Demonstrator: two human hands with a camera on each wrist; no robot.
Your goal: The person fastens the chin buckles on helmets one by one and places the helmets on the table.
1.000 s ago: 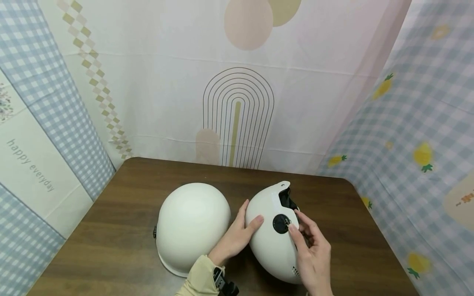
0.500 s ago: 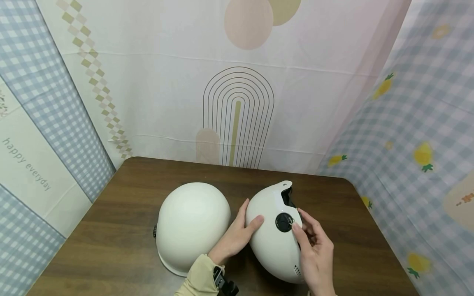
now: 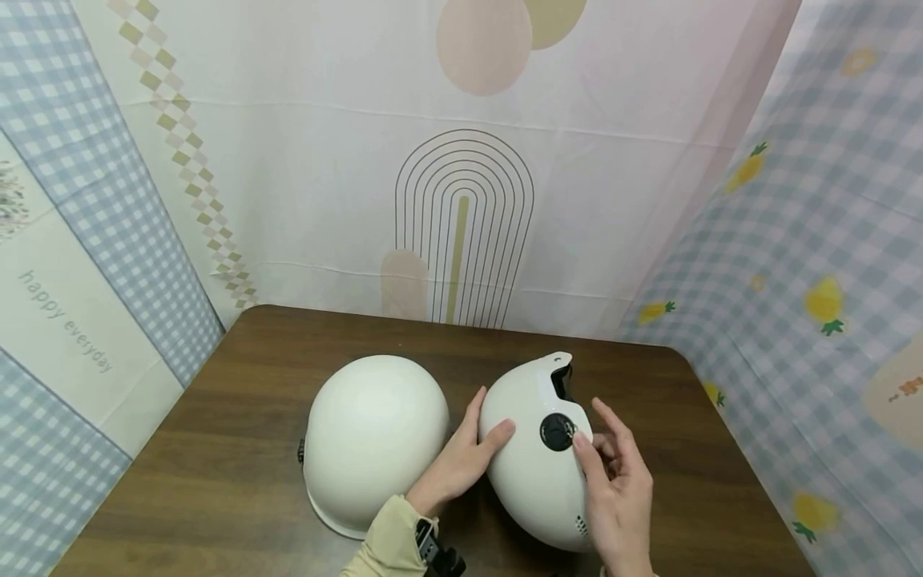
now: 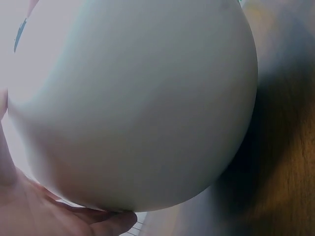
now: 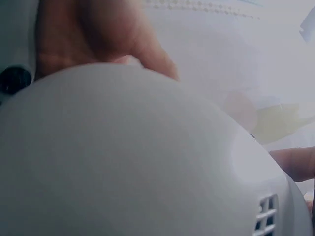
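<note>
A white helmet point(image 3: 530, 473) with a round black disc point(image 3: 558, 432) on its side lies tipped over on the right half of the table, its opening facing right. My left hand point(image 3: 461, 457) holds its left side, thumb over the shell and fingers spread along the far side; the left wrist view shows these fingers point(image 4: 113, 223) curving along the smooth shell point(image 4: 147, 113). At the opening's edge, my right hand point(image 3: 618, 489) grips the rim beside the disc, thumb outside, index finger raised off it. The helmet's inside is mostly hidden.
A second white helmet point(image 3: 378, 441) sits dome up just left, close against my left forearm, with a black part point(image 3: 301, 451) at its left edge. Both rest on a brown wooden table point(image 3: 238, 449). Patterned cloths hang behind and at both sides.
The tipped helmet has rolled slightly, its disc and rim shifting right. My right hand has moved a little right with the rim and its index finger has lifted away. The left hand stays put.
</note>
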